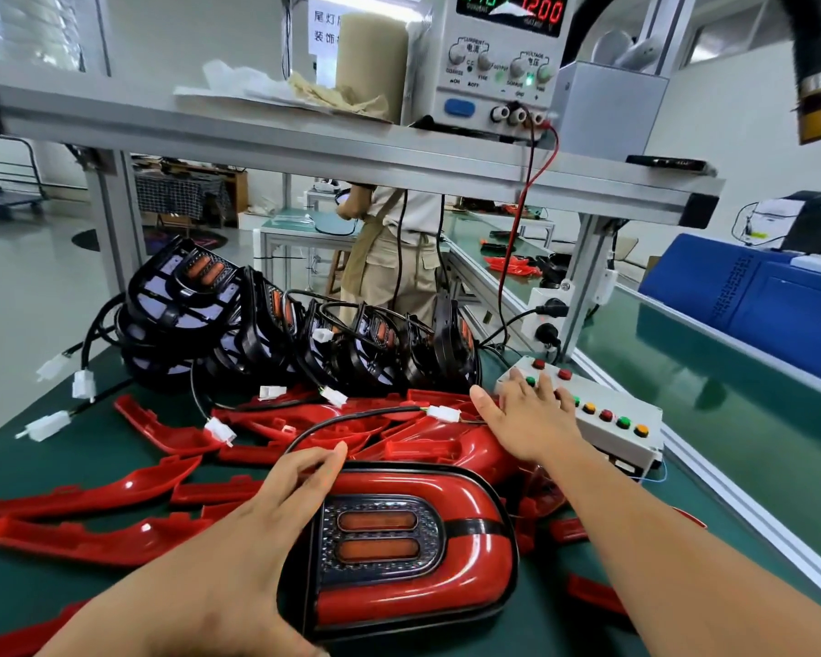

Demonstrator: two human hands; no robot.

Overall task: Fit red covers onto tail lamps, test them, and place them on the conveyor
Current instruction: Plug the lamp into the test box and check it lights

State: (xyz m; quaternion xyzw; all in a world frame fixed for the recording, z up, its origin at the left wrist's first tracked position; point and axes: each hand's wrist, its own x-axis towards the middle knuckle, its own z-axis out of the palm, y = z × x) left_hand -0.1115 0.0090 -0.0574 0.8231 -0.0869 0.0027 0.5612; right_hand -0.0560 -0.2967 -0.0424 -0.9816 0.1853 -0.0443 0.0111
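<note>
**Tail lamps and red covers: stock on the bench**

Covered tail lamp: one, glossy red cover fitted round a dark centre with two amber oval lenses. It lies face up at the near bench edge, its left end held by the left hand.
Bare tail lamps: black housings on edge in a leaning row behind, black leads with white plugs trailing.
Loose red covers: curved shells, heaped between.

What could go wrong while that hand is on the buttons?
The right hand spreads across the button box and might press a wrong button. The black wire lies across loose red covers; lifting the lamp could drag them. The left hand holds only the lamp's edge, so it might slip.
</note>
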